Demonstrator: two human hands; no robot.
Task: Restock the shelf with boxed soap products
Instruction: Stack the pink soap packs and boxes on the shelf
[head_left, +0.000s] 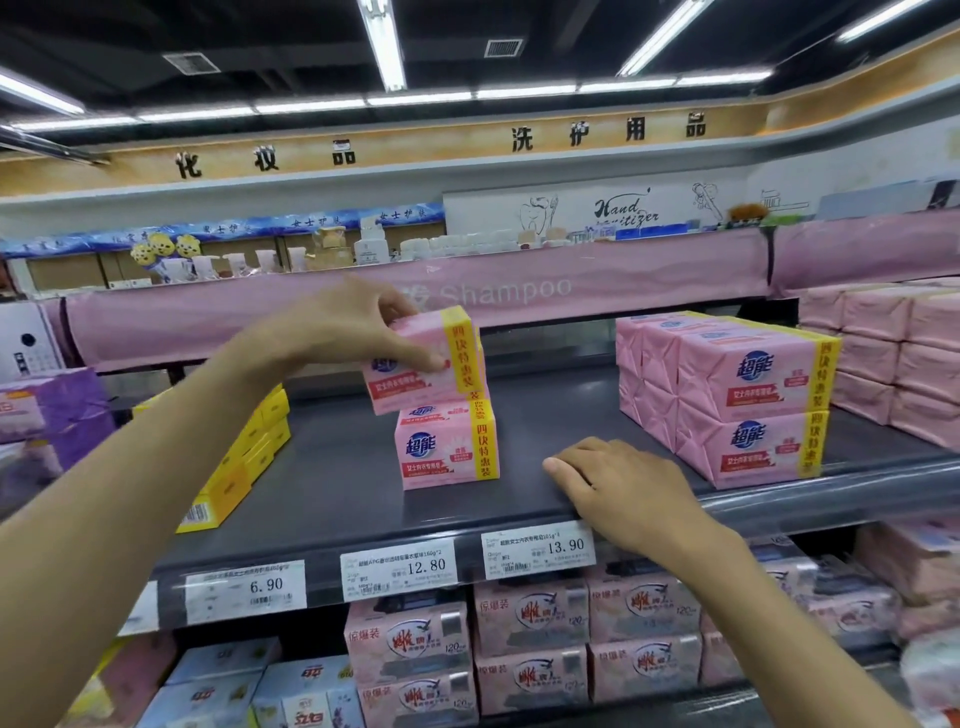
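My left hand (358, 332) grips a pink soap pack with a yellow band (441, 364), held tilted just on top of a second identical pack (447, 447) that stands on the dark grey shelf (337, 483). My right hand (618, 483) rests palm down on the shelf's front edge, fingers relaxed and holding nothing. To the right stands a two-high stack of the same pink packs (737, 400), several deep.
Yellow soap boxes (244, 457) are stacked at the shelf's left, purple packs (52, 410) beyond them. Plain pink wrapped packs (883, 353) fill the far right. Price tags (397, 569) line the shelf edge. Pink boxes (530, 644) fill the shelf below. A pink banner (498, 291) hangs overhead.
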